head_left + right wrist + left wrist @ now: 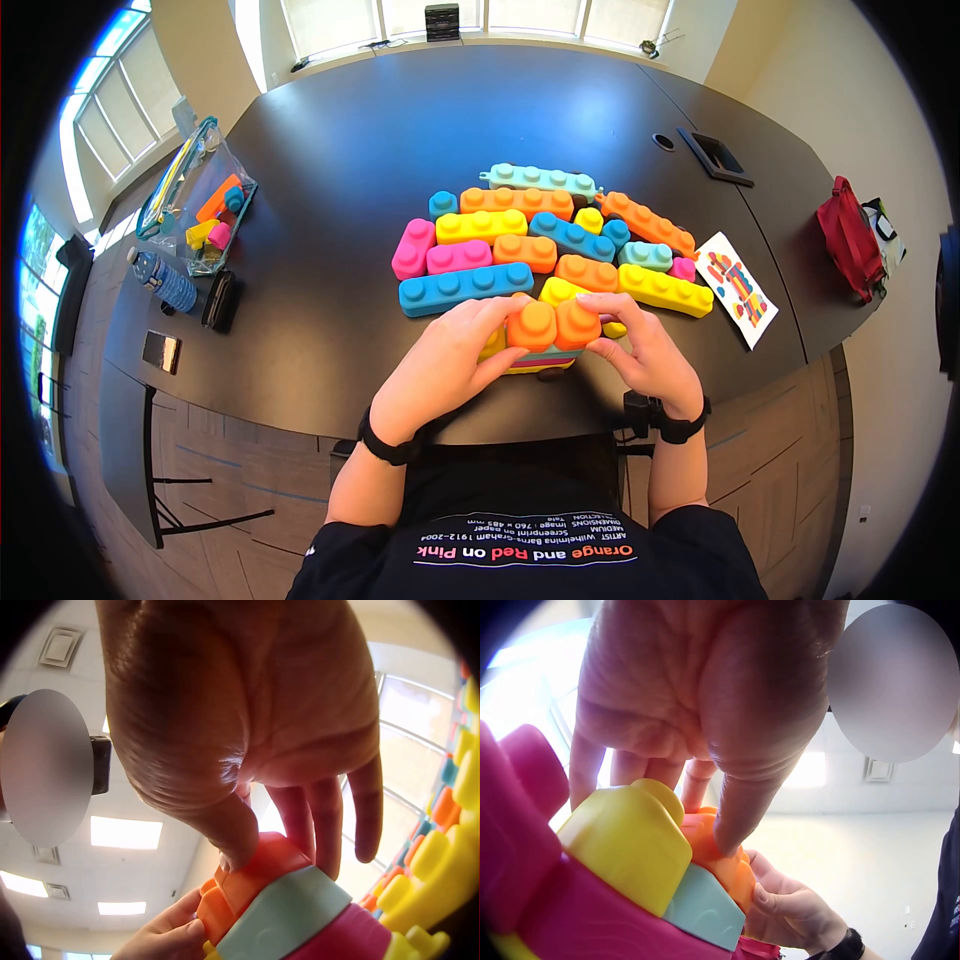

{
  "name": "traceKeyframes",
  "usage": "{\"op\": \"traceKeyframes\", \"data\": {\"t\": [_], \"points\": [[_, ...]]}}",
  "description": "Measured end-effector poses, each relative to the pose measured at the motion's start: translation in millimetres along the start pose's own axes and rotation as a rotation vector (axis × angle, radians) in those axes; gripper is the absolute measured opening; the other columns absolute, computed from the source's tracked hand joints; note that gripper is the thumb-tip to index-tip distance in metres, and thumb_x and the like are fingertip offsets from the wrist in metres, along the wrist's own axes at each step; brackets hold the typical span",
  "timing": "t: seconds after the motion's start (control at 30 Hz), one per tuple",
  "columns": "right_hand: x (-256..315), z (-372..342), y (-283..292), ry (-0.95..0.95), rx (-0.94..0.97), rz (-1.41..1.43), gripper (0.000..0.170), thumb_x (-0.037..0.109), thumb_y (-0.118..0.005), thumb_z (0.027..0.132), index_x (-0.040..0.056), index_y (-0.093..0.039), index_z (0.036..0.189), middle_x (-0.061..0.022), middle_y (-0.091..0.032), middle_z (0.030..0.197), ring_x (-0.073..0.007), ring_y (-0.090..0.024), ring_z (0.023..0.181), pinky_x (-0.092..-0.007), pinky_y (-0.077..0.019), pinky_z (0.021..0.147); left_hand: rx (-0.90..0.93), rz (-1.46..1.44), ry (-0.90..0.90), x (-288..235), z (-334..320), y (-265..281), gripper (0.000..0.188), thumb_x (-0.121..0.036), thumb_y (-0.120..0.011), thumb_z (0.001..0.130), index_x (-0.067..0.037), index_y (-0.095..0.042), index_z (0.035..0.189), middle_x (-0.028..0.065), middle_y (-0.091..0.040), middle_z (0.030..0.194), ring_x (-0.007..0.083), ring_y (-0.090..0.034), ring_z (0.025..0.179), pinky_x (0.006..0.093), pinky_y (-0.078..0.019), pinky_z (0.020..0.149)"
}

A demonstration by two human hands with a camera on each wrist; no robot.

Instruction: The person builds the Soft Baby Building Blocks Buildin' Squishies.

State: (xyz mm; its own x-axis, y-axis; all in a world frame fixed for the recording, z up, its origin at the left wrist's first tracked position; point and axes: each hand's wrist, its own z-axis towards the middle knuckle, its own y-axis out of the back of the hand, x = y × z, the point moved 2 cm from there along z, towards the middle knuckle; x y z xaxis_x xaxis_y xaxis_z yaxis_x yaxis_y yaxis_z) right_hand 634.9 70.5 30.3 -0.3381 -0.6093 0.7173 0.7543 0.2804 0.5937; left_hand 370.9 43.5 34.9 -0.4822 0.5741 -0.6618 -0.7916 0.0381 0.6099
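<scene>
At six o'clock, a black shirt (525,575) is showing, upside-down, "Orange and Red on Pink", "Wilhelmina Barns-Graham 1912-2004", "Screenprint on paper" and "Tate".

The dark table (340,130) carries colourful blocks (465,291), a card (736,290), bottle (165,282), phone (161,351) and clear bag (190,195).

Bright daylight comes from the far windows (535,14) and the left windows (125,100), leaving a bluish sheen on the far part of the black table (350,130). The head view is fairly sharp, but fisheye distortion bows its edges, and its corners fall to black. In the wrist views, the left hand (705,697) and right hand (255,712) are backlit, palms shadowed; ceiling light panels (126,832) glare white, and a grey blurred oval (894,682) covers part of each.
</scene>
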Motion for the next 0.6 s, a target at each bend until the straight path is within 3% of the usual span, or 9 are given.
{"op": "traceKeyframes", "data": {"t": [0.6], "points": [[-3.8, -2.3, -1.6, -0.033, 0.009, 0.032, 0.047, 0.007, -0.072, 0.099, 0.0057, -0.056, 0.143, -0.0166, -0.066, 0.139, -0.0363, -0.067, 0.125, -0.0409, -0.0546, 0.103, 0.037, -0.011, 0.046, -0.9, 0.5, 0.1, 0.047, -0.012, -0.081, 0.091, -0.005, -0.062, 0.134, 0.0154, -0.071, 0.123, 0.0379, -0.068, 0.115, 0.0427, -0.0539, 0.100]]}}
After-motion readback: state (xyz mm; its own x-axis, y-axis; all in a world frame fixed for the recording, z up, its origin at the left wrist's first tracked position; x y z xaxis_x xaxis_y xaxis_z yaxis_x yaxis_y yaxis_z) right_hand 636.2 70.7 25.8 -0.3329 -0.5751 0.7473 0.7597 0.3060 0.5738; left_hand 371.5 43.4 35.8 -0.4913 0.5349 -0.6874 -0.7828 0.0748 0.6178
